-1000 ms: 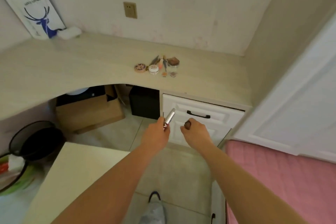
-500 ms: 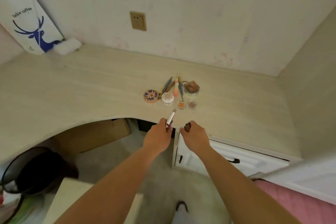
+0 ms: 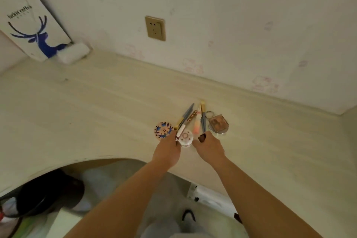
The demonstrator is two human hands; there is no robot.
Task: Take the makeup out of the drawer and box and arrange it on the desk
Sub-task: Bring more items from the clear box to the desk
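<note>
Nearest, both forearms reach up from the bottom edge over the bench's [image 3: 81, 114] curved front lip. Left hand [image 3: 167, 150] has its fingers [image 3: 172, 139] curled round a slim silver-white makeup tube [image 3: 181, 131], which sticks out past the knuckles toward the wall, its tip over the other pieces laid on the bench. Right hand [image 3: 209, 148] sits just beside it, fingers folded in, pinching a small dark brown piece [image 3: 202, 138] at its top; what that piece is cannot be told.

Between the two hands, touching or just under them, lies a round white jar [image 3: 185, 137] with a pink ring pattern on its lid. Left of the left hand rests a flat round compact [image 3: 163, 130] patterned in blue and pink. Beyond the jar, a fan of thin sticks points toward the wall: a grey-blue pencil [image 3: 188, 112] with a yellow end, a brown printed tube [image 3: 192, 117], an orange-pink stick [image 3: 196, 128], and another grey-blue pencil [image 3: 202, 121]. To their right sits a clear square case [image 3: 218, 123] with a brown pan inside and a small ring [image 3: 208, 114] at its corner.

Farther back, the bench meets the wall, where a tan socket [image 3: 155, 28] is set. In the far left corner leans a white paper bag [image 3: 31, 23] printed with a blue deer, a white roll [image 3: 74, 55] beside its foot.
</note>
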